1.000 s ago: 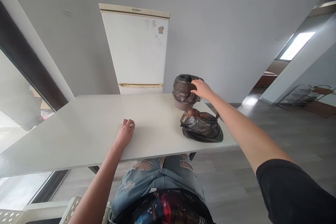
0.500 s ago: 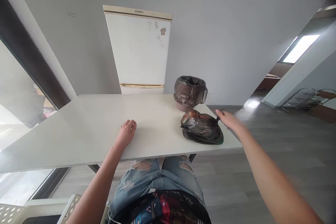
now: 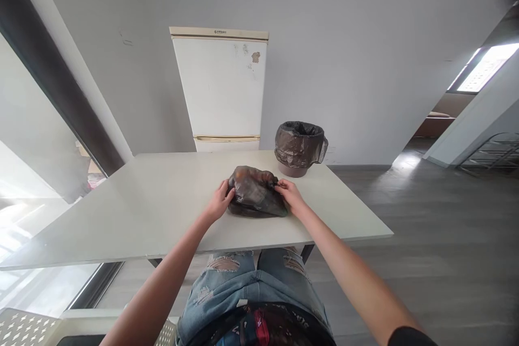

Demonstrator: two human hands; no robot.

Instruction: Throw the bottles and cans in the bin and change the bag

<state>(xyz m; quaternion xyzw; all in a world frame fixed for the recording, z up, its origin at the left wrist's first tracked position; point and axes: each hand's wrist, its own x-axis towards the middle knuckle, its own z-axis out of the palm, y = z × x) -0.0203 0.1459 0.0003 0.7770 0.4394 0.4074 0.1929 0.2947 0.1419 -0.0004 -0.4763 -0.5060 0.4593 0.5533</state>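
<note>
A filled black garbage bag (image 3: 256, 197) lies on the white table (image 3: 174, 194) in front of me, with orange and brown contents faintly showing through its thin plastic. My left hand (image 3: 220, 200) grips the bag's left end, thumb on the near side and fingers behind. At the upper right of the bag, my right hand (image 3: 290, 194) pinches the plastic between thumb and fingers. The fingertips of both hands are partly hidden against the bag.
Behind the bag to the right, a brown trash can (image 3: 292, 171) lined with a dark bag stands on the table. A white refrigerator (image 3: 225, 86) is against the grey wall beyond. A pale perforated basket (image 3: 28, 324) sits low at the left.
The garbage bag has moved left to the middle of the table, carried by my right hand. My left hand has come off the tabletop to the bag's left end. The view has shifted slightly.
</note>
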